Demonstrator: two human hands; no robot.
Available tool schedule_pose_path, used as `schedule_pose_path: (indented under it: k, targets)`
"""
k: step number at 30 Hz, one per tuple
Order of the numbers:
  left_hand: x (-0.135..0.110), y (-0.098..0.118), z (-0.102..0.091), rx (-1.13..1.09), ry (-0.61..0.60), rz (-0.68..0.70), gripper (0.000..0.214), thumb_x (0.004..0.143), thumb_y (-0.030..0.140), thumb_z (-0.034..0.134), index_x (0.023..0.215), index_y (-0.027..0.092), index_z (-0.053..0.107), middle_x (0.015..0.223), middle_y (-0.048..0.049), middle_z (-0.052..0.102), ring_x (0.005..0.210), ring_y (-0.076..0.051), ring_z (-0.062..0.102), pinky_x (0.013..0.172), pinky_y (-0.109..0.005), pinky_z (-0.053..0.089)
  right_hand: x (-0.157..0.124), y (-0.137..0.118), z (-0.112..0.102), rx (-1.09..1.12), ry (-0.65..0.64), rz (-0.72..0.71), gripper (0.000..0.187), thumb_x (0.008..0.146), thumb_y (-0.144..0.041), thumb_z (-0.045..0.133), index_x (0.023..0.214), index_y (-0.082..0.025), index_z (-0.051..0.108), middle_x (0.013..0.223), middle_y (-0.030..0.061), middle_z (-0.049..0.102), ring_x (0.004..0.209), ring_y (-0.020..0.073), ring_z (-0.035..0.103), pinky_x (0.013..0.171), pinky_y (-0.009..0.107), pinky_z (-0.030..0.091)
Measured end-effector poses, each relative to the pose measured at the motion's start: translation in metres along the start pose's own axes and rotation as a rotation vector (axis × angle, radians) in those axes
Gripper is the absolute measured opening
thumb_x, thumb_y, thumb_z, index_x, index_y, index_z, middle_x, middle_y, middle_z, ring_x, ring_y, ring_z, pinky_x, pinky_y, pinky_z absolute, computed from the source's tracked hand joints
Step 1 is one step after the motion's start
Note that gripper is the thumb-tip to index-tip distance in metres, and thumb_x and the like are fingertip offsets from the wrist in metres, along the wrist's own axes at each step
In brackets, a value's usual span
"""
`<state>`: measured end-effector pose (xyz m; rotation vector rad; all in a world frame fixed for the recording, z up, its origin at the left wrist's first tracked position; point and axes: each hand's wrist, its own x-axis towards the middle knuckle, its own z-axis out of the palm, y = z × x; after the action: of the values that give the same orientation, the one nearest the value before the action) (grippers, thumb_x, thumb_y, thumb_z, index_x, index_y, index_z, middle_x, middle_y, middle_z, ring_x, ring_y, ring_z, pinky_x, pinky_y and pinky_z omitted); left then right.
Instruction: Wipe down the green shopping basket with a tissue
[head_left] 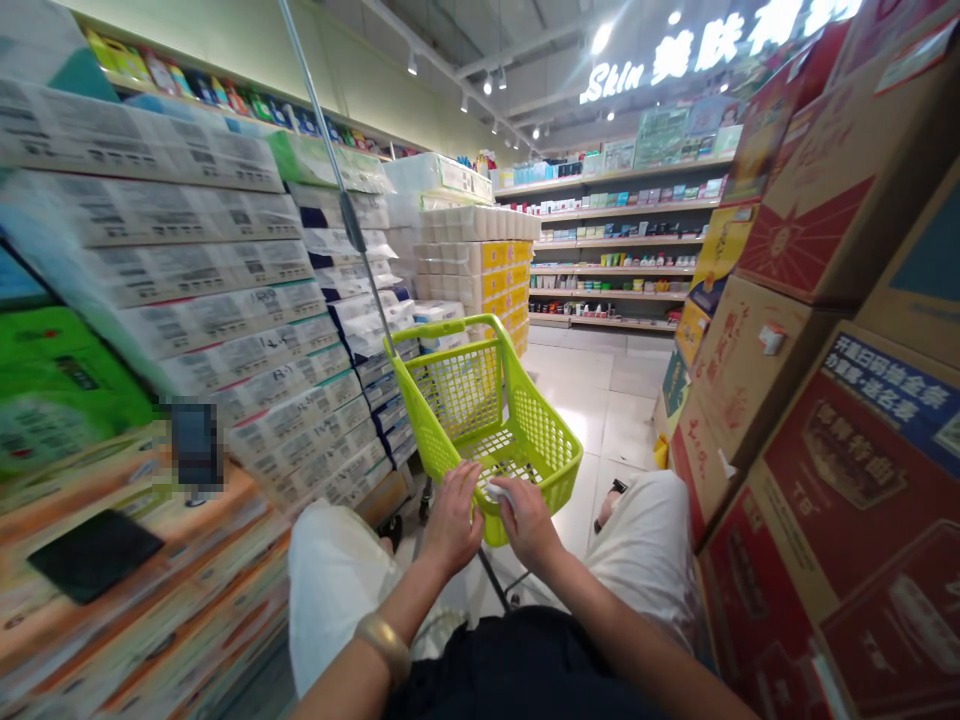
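A yellow-green plastic shopping basket (551, 425) on a wheeled cart frame stands between my knees, its inside bare. My left hand (452, 517) is at the basket's near left rim, fingers bent over the edge and thumb alongside. At the near right rim, my right hand (532, 522) is closed on a small white wipe (495, 490), which looks like cloth or tissue; most of it is hidden by the fingers. A thin metal pole (319, 105) with a grey joint rises at the basket's far left corner.
Stacked white packs (202, 255) line the left, above orange-sided cartons (195, 610) bearing a dark flat pad (96, 553) and a blurred-out phone-like device (196, 445). Red and brown cardboard boxes (787, 395) rise close on the right. Shop shelves (615, 265) stand beyond a tiled aisle (592, 380).
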<state>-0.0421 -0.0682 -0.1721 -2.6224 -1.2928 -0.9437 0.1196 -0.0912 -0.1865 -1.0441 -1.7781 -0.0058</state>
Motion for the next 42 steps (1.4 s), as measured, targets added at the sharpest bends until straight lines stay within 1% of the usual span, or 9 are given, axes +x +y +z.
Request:
schedule_pose_path:
  k: [7,13,17,23,26,30,33,36,42]
  targets:
    - [-0.009,-0.002,0.005,0.149,-0.158,-0.046,0.052,0.080,0.018,0.048,0.131,0.015,0.043,0.141,-0.0138,0.046,0.142,-0.030,0.025,0.115,-0.055,0.024,-0.003,0.032,-0.014,-0.246,-0.064,-0.035,0.029,0.092,-0.017,0.042,0.115,-0.022,0.060,0.105,0.0064,0.065,0.100,0.0200,0.056,0.094,0.035,0.039]
    - [-0.001,-0.011,0.008,0.254,-0.233,-0.076,0.038,0.086,0.025,0.048,0.123,0.017,0.047,0.142,-0.0145,0.045,0.143,-0.026,0.023,0.113,-0.052,0.027,-0.004,0.068,-0.030,-0.408,0.089,0.104,0.028,0.094,-0.020,0.039,0.112,-0.019,0.059,0.107,0.0086,0.063,0.106,0.0219,0.051,0.099,0.038,0.036]
    - [0.003,-0.014,0.016,0.282,-0.202,-0.086,0.037,0.085,0.021,0.047,0.121,0.015,0.047,0.143,-0.0163,0.043,0.143,-0.026,0.023,0.110,-0.049,0.034,0.000,0.050,-0.013,-0.431,0.151,0.189,0.026,0.093,-0.019,0.039,0.108,-0.020,0.060,0.104,0.0085,0.062,0.108,0.0233,0.050,0.102,0.042,0.031]
    - [0.005,-0.022,0.019,0.317,-0.177,-0.070,0.031,0.087,0.018,0.042,0.117,0.015,0.050,0.140,-0.0159,0.048,0.141,-0.025,0.028,0.107,-0.046,0.039,0.009,-0.002,0.028,-0.281,-0.105,-0.003,0.026,0.091,-0.020,0.048,0.114,-0.025,0.057,0.106,0.0052,0.063,0.104,0.0208,0.051,0.101,0.039,0.034]
    - [0.003,-0.027,0.016,0.335,-0.179,-0.072,0.031,0.088,0.019,0.043,0.117,0.015,0.051,0.140,-0.0145,0.049,0.141,-0.024,0.030,0.108,-0.044,0.038,0.005,0.005,0.019,-0.291,-0.085,0.001,0.025,0.091,-0.021,0.048,0.114,-0.025,0.058,0.106,0.0056,0.063,0.105,0.0211,0.051,0.100,0.038,0.035]
    - [0.001,-0.030,0.016,0.337,-0.187,-0.085,0.033,0.086,0.017,0.044,0.118,0.014,0.051,0.140,-0.0148,0.049,0.142,-0.024,0.028,0.108,-0.043,0.039,-0.005,0.037,-0.011,-0.361,0.075,0.097,0.025,0.093,-0.019,0.043,0.112,-0.022,0.059,0.108,0.0071,0.061,0.114,0.0229,0.047,0.106,0.043,0.029]
    - [-0.001,-0.030,0.019,0.321,-0.155,-0.077,0.033,0.086,0.016,0.044,0.117,0.014,0.050,0.139,-0.0148,0.049,0.142,-0.024,0.028,0.108,-0.043,0.039,-0.008,0.048,-0.019,-0.399,0.170,0.172,0.026,0.094,-0.020,0.040,0.111,-0.020,0.059,0.109,0.0087,0.060,0.118,0.0238,0.043,0.108,0.044,0.028]
    - [-0.003,-0.028,0.022,0.311,-0.108,-0.076,0.033,0.086,0.016,0.044,0.118,0.014,0.049,0.139,-0.0151,0.048,0.142,-0.025,0.027,0.109,-0.042,0.039,-0.005,0.039,-0.007,-0.394,0.185,0.196,0.025,0.094,-0.020,0.039,0.109,-0.019,0.059,0.105,0.0082,0.060,0.115,0.0240,0.045,0.108,0.046,0.026]
    - [-0.006,-0.029,0.022,0.303,-0.098,-0.089,0.035,0.084,0.013,0.043,0.119,0.011,0.046,0.139,-0.0173,0.047,0.142,-0.027,0.027,0.110,-0.043,0.038,0.002,0.004,0.023,-0.286,-0.032,0.047,0.024,0.091,-0.019,0.045,0.111,-0.023,0.058,0.106,0.0053,0.062,0.108,0.0209,0.049,0.108,0.041,0.028]
